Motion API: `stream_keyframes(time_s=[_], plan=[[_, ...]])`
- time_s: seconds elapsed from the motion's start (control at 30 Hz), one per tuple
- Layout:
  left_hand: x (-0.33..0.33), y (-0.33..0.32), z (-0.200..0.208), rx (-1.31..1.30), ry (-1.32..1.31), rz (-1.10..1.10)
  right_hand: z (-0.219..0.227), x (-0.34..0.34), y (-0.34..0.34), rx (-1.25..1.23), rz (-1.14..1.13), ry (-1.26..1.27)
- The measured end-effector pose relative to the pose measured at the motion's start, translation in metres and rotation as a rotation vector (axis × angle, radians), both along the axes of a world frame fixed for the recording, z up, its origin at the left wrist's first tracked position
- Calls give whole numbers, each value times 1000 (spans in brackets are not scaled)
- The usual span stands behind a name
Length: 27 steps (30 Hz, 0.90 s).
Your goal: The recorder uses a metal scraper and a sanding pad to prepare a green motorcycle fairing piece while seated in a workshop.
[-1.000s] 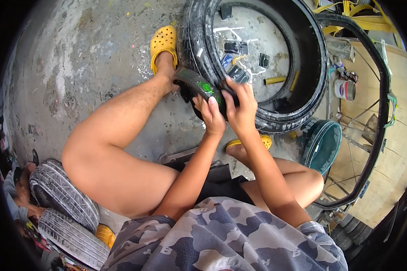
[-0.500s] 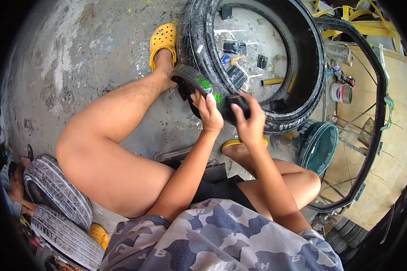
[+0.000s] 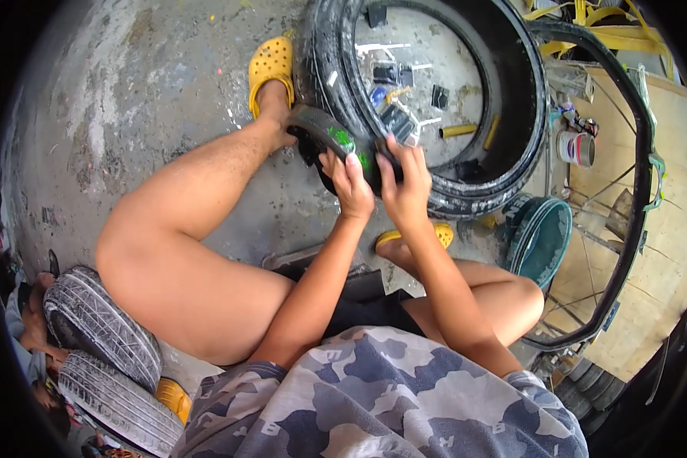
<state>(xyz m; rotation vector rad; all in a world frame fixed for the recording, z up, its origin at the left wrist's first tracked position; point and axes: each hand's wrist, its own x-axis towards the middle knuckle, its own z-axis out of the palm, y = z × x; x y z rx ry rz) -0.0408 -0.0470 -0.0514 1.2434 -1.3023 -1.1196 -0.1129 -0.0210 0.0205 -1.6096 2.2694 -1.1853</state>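
Note:
My left hand grips the near edge of a curved black rubber piece, which looks like a small tyre or a section of one. Bright green marks show on its outer face. My right hand closes round a small black block, mostly hidden behind the fingers, and presses it to the right part of the curved piece. Just beyond both hands lies a large black tyre on its side, close to the curved piece.
Inside the large tyre are black packets, white sticks and brown tubes. On the right stand a teal bucket, a small paint pail and a black frame. Worn tyres lie lower left, beside another person's arm.
My right hand has moved slightly left and down with the black block, closer to my left hand. The left hand keeps its hold on the curved rubber piece.

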Motion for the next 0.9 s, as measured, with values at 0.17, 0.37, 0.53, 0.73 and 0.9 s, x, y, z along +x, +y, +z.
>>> stream_keyframes(time_s=[0.17,0.37,0.53,0.73,0.9], plan=[[-4,1,-7,1,54,-33,7,-3,-22,10,23,7],[-7,-2,1,-22,79,-6,-3,-4,23,56,-6,-39],[1,-7,8,57,5,-40,14,2,-40,-4,88,24],[-6,4,-8,25,23,-23,6,-5,8,54,39,2],[2,-3,6,72,9,-22,10,-2,-31,4,91,13]])
